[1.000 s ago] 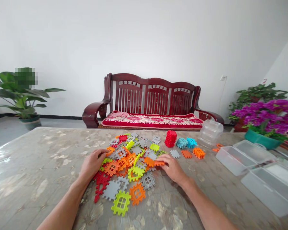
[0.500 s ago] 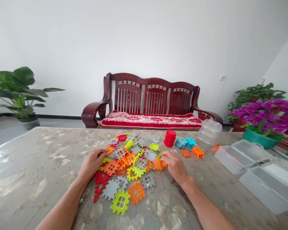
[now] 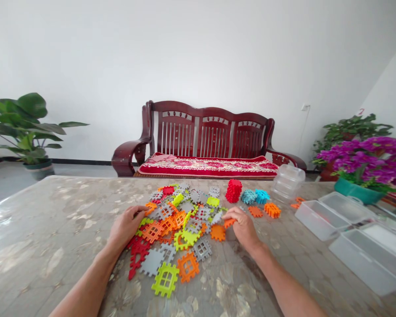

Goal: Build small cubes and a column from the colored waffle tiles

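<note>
My right hand (image 3: 243,225) is closed on an orange interlocking plastic tile (image 3: 230,222) at the right edge of a pile of such tiles. A plain orange square tile (image 3: 218,233) lies just left of it, and a grey tile (image 3: 218,217) sits by the fingertips. My left hand (image 3: 132,222) rests at the pile's left side, fingers extended and slightly bent, its tips by an orange tile (image 3: 151,208). Around it lie red tiles (image 3: 139,253), grey tiles (image 3: 152,262) and window-shaped tiles, among them a lime green one (image 3: 165,279) at the front.
Beyond my right hand stand a red stack (image 3: 233,191), blue stacks (image 3: 262,196) and an orange stack (image 3: 272,210) of tiles. Clear plastic boxes (image 3: 369,255) and a flower pot (image 3: 359,190) occupy the table's right side. A wooden bench (image 3: 211,132) is behind the table.
My right hand has drawn an orange tile slightly away from the pile, leaving the plain orange square beside it more exposed. My left hand has barely moved.
</note>
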Available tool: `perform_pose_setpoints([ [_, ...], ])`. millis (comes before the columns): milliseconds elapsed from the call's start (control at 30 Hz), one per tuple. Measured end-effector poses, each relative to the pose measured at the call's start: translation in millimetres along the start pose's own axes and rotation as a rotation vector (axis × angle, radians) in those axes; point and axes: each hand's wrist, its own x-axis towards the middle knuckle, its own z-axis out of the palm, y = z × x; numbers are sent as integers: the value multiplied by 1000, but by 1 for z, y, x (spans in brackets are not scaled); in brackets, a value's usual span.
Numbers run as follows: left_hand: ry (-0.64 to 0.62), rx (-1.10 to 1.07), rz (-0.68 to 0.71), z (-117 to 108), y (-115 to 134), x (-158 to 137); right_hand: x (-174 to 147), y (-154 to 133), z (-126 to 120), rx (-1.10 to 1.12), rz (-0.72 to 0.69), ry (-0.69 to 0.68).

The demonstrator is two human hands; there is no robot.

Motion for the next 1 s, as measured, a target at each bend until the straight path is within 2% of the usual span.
perform_pose_setpoints([
  [100, 6, 3, -3, 0, -1, 0, 4, 7, -2, 161, 98, 142],
  [233, 0, 7, 5, 0, -1, 0, 9, 18, -8, 191, 175, 258],
  [433, -2, 13, -7, -3, 2, 0, 4, 54, -14, -27, 292, 216],
  [600, 2, 4, -9, -2, 2, 0, -3, 77, -10, -161, 310, 172],
  [867, -16, 10, -7, 0, -2, 1, -4, 69, -9, -267, 249, 59],
  [1000, -11, 15, -7, 0, -2, 2, 0, 62, -18, -332, 246, 118],
])
